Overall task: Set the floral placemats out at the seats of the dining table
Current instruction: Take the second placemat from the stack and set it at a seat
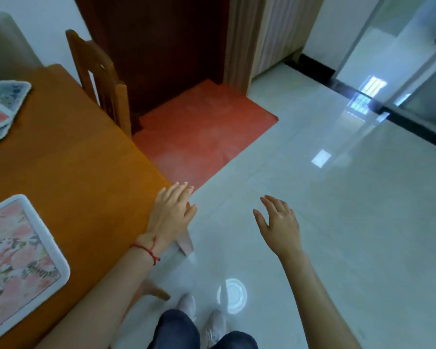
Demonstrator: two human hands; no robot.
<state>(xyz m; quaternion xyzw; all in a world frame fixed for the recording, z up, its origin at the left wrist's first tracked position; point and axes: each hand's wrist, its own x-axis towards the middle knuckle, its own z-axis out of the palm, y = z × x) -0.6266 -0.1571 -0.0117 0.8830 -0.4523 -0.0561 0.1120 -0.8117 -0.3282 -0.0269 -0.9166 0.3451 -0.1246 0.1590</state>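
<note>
**Dining table corner, two mat positions, both hands free**

- Floral placemat point(20, 263): pink blossoms, white rounded border; lies flat at the table's near left edge, partly cut off by the frame.
- Stack of placemats point(3, 109): several overlapping, fanned unevenly, toward the far left edge; patterns blue-grey and pink.
- Dining table point(81, 172): orange-brown wood top, its near right corner under the left hand.
- Wooden chair point(98, 79): pushed against the table's far edge, slatted back upright.
- Left hand point(173, 212): fingers straight and together, palm down over the table's right corner; holds nothing. Red string bracelet point(147, 249) at the wrist.
- Red floor mat point(202, 132): on the floor beyond the corner, before a dark door point(161, 46).
- Right hand point(278, 221): fingers spread and relaxed, above the pale floor tiles point(337, 222), well apart from the table; holds nothing.
</note>
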